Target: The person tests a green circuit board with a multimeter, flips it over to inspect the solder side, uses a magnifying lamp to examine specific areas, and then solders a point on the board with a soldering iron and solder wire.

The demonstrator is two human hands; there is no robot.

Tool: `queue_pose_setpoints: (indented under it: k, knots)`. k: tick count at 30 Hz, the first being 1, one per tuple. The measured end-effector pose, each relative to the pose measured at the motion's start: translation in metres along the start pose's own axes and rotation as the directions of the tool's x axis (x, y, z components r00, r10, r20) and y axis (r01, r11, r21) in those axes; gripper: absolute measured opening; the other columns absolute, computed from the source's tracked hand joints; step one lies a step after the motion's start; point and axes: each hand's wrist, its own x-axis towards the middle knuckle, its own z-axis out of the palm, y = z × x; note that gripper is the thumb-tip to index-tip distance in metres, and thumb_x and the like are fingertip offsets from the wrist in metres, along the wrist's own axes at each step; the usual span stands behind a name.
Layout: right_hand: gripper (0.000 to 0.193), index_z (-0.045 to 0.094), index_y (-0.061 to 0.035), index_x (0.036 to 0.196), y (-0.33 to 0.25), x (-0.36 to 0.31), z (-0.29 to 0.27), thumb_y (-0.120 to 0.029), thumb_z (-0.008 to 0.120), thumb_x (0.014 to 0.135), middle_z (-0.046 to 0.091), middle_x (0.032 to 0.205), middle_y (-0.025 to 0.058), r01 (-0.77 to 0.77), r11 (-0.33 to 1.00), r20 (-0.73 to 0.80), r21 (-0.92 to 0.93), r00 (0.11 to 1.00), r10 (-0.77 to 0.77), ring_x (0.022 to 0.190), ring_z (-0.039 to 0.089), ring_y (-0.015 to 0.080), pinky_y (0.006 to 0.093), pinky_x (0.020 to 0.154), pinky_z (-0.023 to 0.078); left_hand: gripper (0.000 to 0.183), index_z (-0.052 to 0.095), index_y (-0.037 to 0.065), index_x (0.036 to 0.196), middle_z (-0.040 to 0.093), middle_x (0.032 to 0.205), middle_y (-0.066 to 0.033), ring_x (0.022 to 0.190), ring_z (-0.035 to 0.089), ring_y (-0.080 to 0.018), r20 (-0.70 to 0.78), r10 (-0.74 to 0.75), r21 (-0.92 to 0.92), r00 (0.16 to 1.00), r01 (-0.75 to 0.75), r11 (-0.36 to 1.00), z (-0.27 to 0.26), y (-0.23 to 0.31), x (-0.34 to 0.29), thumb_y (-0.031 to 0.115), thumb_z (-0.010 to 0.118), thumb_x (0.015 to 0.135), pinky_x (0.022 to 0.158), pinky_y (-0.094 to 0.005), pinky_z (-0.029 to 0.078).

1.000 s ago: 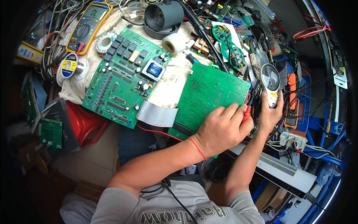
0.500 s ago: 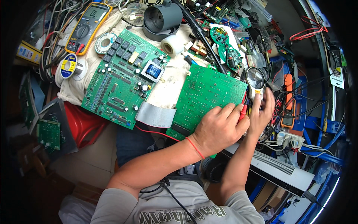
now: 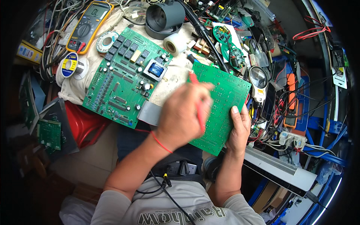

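My left hand (image 3: 179, 114), a red band on its wrist, is closed around a red test probe (image 3: 201, 117) and somewhat blurred. It hovers over the left side of a green circuit board (image 3: 221, 101) lying solder side toward me. My right hand (image 3: 240, 131) grips that board's lower right edge, thumb on top. A second green board (image 3: 123, 80) with relays, capacitors and a blue-wound transformer (image 3: 155, 70) lies to the left. A grey ribbon cable (image 3: 150, 113) runs from it toward the first board, partly behind my left hand.
A yellow multimeter (image 3: 88, 28) stands at the upper left, near solder spools (image 3: 69, 65). A magnifier (image 3: 258, 77) lies just right of the held board. Behind are a grey cylinder (image 3: 160, 18), a white tape roll (image 3: 174, 44) and cluttered parts. A white vented case (image 3: 277, 165) sits lower right.
My left hand has moved left across the board with the red probe. My right hand has left the magnifier and taken hold of the board's edge. The board has shifted slightly right.
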Motion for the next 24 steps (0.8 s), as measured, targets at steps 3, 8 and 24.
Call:
queue_pose_setpoints:
  k: [3, 8, 24]
  knots:
    - [0.042, 0.051, 0.0017, 0.148, -0.001, 0.001, 0.003, -0.015, 0.054, 0.110, 0.067, 0.134, 0.0133, 0.006, 0.998, -0.023, -0.063, 1.000, -0.008, 0.117, 0.066, 0.0182, 0.0319, 0.100, 0.053, 0.014, 0.050, 0.003, 0.105, 0.075, 0.119, -0.0245, 0.103, 0.075, -0.0377, -0.081, -0.156, 0.079, 0.985, 0.162, 0.984, -0.027, -0.025, 0.014, -0.002, 0.061, 0.098, 0.088, -0.0434, 0.058]
    - [0.044, 0.052, 0.0023, 0.149, 0.002, 0.002, 0.005, -0.016, 0.057, 0.109, 0.068, 0.134, 0.0118, 0.012, 0.999, -0.041, -0.033, 0.999, -0.014, 0.115, 0.066, 0.0169, 0.0323, 0.101, 0.052, 0.019, 0.050, 0.002, 0.106, 0.075, 0.114, -0.0238, 0.099, 0.074, -0.0418, 0.114, -0.191, 0.153, 0.975, 0.173, 0.973, -0.036, -0.028, 0.011, -0.009, 0.057, 0.093, 0.078, -0.0437, 0.058]
    - [0.039, 0.052, 0.0020, 0.146, 0.006, 0.001, 0.002, -0.014, 0.054, 0.110, 0.067, 0.133, 0.0126, 0.016, 0.999, -0.021, -0.038, 1.000, -0.017, 0.114, 0.067, 0.0176, 0.0315, 0.100, 0.053, 0.020, 0.053, 0.002, 0.104, 0.075, 0.112, -0.0184, 0.100, 0.071, -0.0400, 0.152, -0.060, 0.296, 0.987, 0.013, 0.955, -0.033, -0.026, -0.003, -0.009, 0.061, 0.089, 0.081, -0.0464, 0.057]
